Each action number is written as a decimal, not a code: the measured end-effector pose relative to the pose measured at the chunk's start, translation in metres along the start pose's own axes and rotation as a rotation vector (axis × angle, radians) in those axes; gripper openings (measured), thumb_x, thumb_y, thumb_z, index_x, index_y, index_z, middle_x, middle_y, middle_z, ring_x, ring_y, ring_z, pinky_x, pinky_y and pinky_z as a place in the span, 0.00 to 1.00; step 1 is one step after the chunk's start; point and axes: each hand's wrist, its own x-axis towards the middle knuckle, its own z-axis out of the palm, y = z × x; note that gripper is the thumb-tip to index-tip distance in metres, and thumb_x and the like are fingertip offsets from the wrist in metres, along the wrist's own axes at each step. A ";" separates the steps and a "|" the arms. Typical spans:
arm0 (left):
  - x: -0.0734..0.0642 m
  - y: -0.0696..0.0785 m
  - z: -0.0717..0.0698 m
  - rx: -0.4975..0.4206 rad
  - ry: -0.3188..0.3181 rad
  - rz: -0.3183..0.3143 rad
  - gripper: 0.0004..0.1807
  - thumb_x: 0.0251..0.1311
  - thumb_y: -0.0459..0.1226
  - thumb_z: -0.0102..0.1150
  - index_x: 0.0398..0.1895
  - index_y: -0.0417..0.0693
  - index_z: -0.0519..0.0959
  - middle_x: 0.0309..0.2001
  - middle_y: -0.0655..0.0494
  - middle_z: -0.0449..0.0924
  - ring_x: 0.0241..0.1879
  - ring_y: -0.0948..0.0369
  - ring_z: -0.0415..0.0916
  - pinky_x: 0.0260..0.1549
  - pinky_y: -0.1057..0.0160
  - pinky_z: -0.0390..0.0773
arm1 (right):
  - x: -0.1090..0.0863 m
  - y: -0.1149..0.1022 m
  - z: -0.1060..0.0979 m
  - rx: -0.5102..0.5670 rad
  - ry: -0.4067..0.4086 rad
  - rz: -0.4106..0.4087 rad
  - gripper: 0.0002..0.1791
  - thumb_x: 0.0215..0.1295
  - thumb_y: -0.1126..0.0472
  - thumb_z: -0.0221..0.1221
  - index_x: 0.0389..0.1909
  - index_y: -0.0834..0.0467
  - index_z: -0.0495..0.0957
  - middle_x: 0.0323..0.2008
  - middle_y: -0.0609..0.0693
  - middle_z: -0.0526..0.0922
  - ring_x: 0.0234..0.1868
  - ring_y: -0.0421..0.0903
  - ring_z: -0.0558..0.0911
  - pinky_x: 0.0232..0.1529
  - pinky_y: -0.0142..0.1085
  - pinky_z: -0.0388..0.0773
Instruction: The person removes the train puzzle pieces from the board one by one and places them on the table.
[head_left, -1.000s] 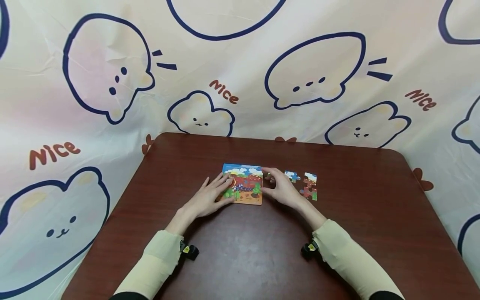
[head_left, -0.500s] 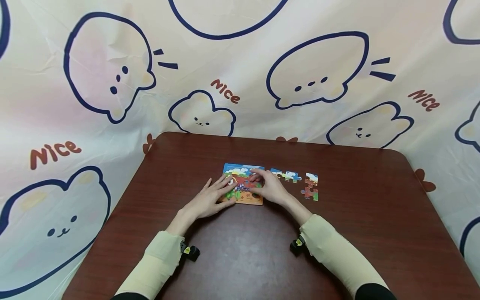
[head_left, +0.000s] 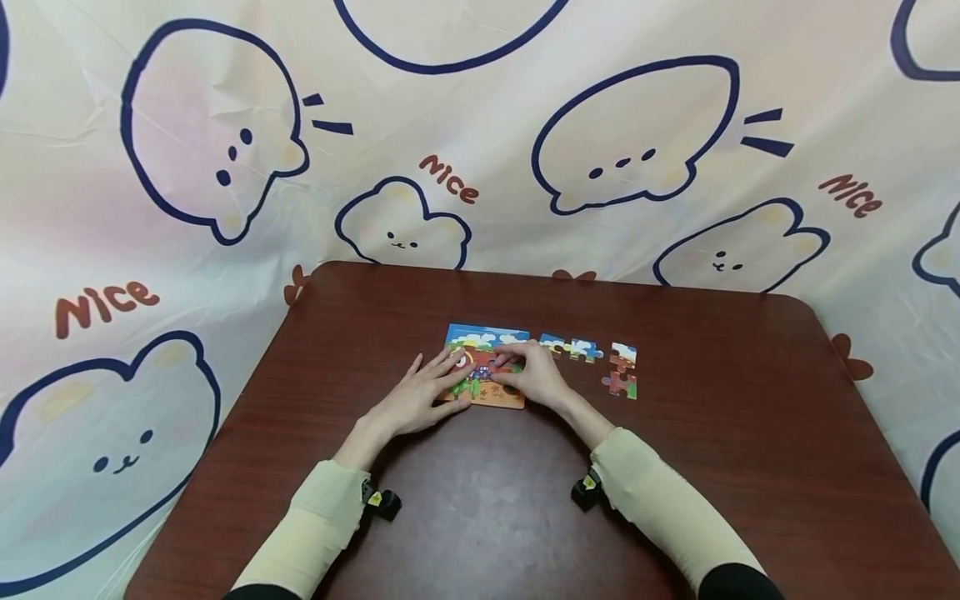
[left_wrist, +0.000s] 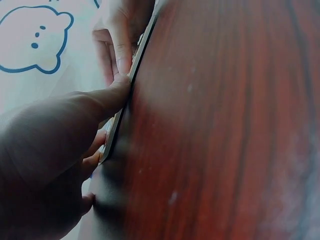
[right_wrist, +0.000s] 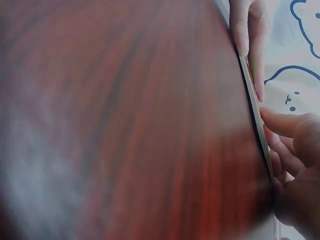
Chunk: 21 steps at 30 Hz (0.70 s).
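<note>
A colourful jigsaw puzzle board (head_left: 498, 397), with a blue sky, a red middle and a sandy bottom edge, lies flat on the table. My left hand (head_left: 411, 398) rests on its left side with fingers spread and fairly straight. Over the board's right part is my right hand (head_left: 542, 379), fingers bent, thumb and index fingertips down on the picture. Whether a piece sits between them is hidden. In the left wrist view, the left thumb (left_wrist: 107, 97) lies along the board's near edge. The right wrist view shows the right hand's (right_wrist: 300, 165) bent fingers at the board.
Right of the board lie loose puzzle pieces: a sky piece (head_left: 553, 343), another sky piece (head_left: 583, 350) and a joined-looking red pair (head_left: 622, 371). The brown table (head_left: 480, 500) stretches around. A printed cloth (head_left: 495, 125) hangs behind its far edge.
My right hand has moved left from the board's right edge onto the picture, uncovering the sky piece beside the board. My left hand has stayed in place.
</note>
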 end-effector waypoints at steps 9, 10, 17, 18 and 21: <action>-0.002 -0.001 0.001 -0.005 -0.003 -0.012 0.36 0.81 0.54 0.59 0.87 0.56 0.66 0.90 0.49 0.53 0.91 0.45 0.45 0.85 0.26 0.42 | 0.002 -0.001 0.004 0.119 0.015 0.070 0.26 0.66 0.68 0.76 0.65 0.65 0.85 0.43 0.58 0.94 0.47 0.53 0.91 0.54 0.44 0.88; -0.002 -0.001 0.001 -0.005 -0.004 -0.016 0.37 0.81 0.55 0.59 0.87 0.57 0.65 0.90 0.49 0.53 0.91 0.46 0.44 0.85 0.26 0.42 | 0.002 -0.001 0.004 0.130 0.016 0.074 0.26 0.66 0.68 0.76 0.65 0.65 0.85 0.43 0.59 0.94 0.46 0.53 0.91 0.52 0.44 0.89; -0.003 -0.002 0.005 -0.010 0.017 -0.018 0.37 0.80 0.53 0.61 0.87 0.56 0.66 0.90 0.50 0.54 0.91 0.45 0.44 0.86 0.26 0.41 | 0.002 -0.001 0.005 0.112 0.022 0.072 0.26 0.66 0.66 0.76 0.65 0.65 0.86 0.42 0.57 0.94 0.44 0.50 0.91 0.52 0.42 0.89; -0.002 -0.002 0.006 -0.013 0.022 -0.015 0.37 0.80 0.53 0.61 0.86 0.56 0.67 0.90 0.49 0.54 0.91 0.45 0.44 0.85 0.26 0.40 | 0.002 -0.001 0.004 0.103 0.022 0.072 0.25 0.66 0.66 0.77 0.64 0.64 0.87 0.41 0.57 0.94 0.44 0.50 0.91 0.51 0.42 0.89; -0.002 -0.002 0.008 -0.027 0.033 -0.017 0.37 0.80 0.53 0.61 0.86 0.56 0.67 0.90 0.50 0.54 0.91 0.45 0.44 0.86 0.27 0.39 | 0.003 0.000 0.003 0.078 0.019 0.071 0.23 0.66 0.66 0.76 0.62 0.63 0.88 0.40 0.56 0.94 0.42 0.48 0.90 0.49 0.41 0.88</action>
